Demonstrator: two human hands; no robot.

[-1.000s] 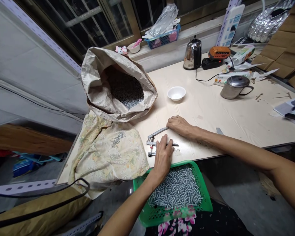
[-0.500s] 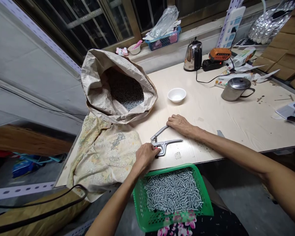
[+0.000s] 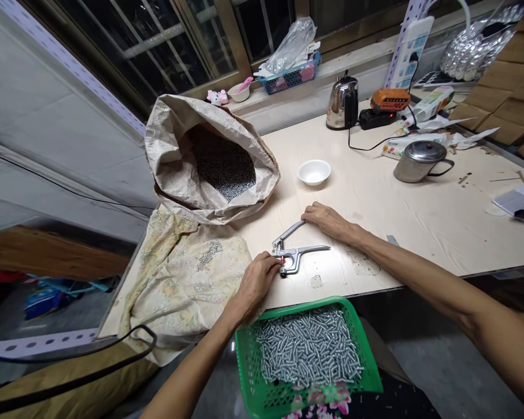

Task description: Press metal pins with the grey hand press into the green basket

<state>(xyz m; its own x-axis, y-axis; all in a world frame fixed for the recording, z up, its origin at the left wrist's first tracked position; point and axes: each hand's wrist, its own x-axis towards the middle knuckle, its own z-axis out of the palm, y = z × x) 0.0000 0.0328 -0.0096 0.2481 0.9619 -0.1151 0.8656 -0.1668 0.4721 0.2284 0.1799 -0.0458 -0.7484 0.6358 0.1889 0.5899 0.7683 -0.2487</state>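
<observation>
Apparently we're aligning silver spring-loaded metal pliers (image 3: 297, 252) just below frame centre, right hand (image 3: 326, 219) clamping the upper handle (image 3: 290, 232), left hand (image 3: 257, 277) at the red die (image 3: 283, 261), its hold unclear; squeezing is demanding clearance there.

The left hand (image 3: 257, 282) and right hand (image 3: 327, 220) are uncovered, with slender wrists and fingers. Both forearms (image 3: 192, 372) are bare along their visible length. Worn at the near edge: one black garment (image 3: 404, 401), soft cloth, carrying a floral print (image 3: 343, 404) of pink blossoms with paler edges. Small pale flecks mark the black ground to the right of the blossoms. The garment's cut cannot be determined.
</observation>
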